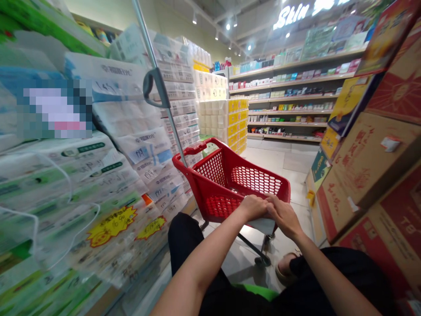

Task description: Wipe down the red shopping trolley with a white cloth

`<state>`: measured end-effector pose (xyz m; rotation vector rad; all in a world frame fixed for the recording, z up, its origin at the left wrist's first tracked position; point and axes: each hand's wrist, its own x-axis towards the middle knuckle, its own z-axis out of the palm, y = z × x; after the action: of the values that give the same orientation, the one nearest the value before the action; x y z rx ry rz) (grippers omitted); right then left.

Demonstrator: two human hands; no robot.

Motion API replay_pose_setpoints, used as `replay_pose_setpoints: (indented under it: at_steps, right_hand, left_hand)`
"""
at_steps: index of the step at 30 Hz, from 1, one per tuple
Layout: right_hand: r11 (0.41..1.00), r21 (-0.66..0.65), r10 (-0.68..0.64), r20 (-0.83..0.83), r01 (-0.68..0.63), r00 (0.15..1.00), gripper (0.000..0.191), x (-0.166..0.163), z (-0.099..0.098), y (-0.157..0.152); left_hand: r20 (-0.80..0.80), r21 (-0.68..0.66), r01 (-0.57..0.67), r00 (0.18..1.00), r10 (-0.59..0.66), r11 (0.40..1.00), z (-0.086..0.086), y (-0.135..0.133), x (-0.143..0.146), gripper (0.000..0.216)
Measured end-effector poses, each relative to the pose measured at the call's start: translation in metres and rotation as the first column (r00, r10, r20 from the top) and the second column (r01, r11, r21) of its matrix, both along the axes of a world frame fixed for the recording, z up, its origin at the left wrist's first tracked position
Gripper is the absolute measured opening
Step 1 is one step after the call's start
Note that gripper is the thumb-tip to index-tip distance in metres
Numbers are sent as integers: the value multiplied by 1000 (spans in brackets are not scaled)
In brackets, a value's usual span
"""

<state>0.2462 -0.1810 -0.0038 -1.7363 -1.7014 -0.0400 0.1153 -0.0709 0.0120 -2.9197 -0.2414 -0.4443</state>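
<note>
A red shopping cart (237,180) with perforated basket walls stands before my knees, its long grey pole and handle (156,87) rising at the left. My left hand (255,207) is at the cart's near right end, with the fingers curled. Against it rests my right hand (283,215), its fingers bent toward the left one and meeting its fingertips. Whatever may be between the fingers is hidden. Just below both hands shows a pale flat panel (265,224) on the cart's end. I can make out little inside the basket.
Stacked tissue packs (131,145) with yellow price signs (112,226) crowd the left, a white cable (67,175) hanging before them. Cardboard cartons (358,171) are piled on the right. Stocked shelves (289,94) line the back, beyond a tiled floor (272,153).
</note>
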Motion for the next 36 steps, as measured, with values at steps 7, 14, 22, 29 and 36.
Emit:
replay_pose_setpoints:
  at_steps: [7,14,22,29,36]
  right_hand:
    - [1000,-14,-4,50,4,999,51,-1,-5,3]
    - [998,-53,37,200,-27,979,61,-2,11,3]
    - [985,-165,19,433,58,901,70,-54,28,42]
    - [977,-169,-25,516,130,856,32,-27,8,29]
    - [995,-79,-8,529,58,848,25,2,-2,-9]
  left_hand:
    - [-61,2,-47,997,47,999,13,11,-18,53]
    - [-15,-22,-43,999,43,999,39,40,-70,77]
    - [16,42,-281,960,281,959,29,42,-86,64]
    - [20,-20,-255,967,255,967,33,48,-91,46]
    - [25,-29,-243,970,243,970,33,48,-93,44]
